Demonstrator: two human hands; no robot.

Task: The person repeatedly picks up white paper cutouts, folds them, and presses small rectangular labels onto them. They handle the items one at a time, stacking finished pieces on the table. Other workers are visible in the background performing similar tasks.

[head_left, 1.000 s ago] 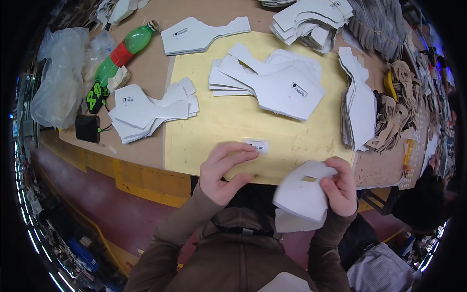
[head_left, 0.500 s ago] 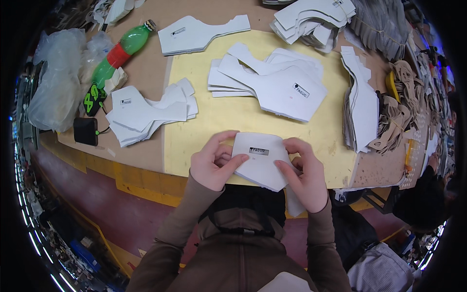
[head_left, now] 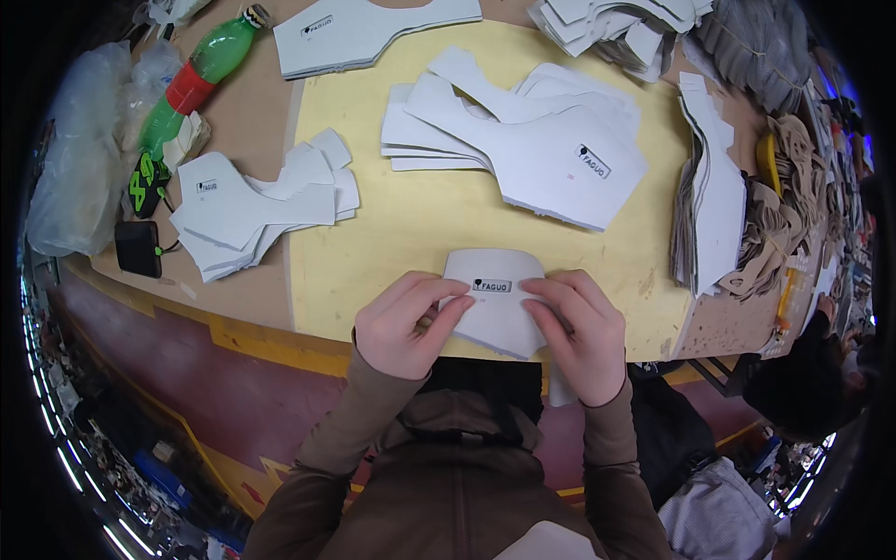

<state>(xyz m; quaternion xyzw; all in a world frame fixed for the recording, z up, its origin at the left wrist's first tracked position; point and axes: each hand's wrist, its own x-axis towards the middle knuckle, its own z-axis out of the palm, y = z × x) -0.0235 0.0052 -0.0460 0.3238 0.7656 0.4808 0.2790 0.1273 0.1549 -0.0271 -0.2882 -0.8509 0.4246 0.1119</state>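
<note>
Pinching from opposite sides, bare left hand and bare right hand both grip a white, curved-topped flat panel over the smooth yellow sheet's near edge, its oblong dark-and-pale label lying lengthwise hand to hand, about equally near each.

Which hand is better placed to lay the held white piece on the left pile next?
Probably the left hand: it holds the white piece by its left edge, nearer the left pile; the right hand is farther.
</note>
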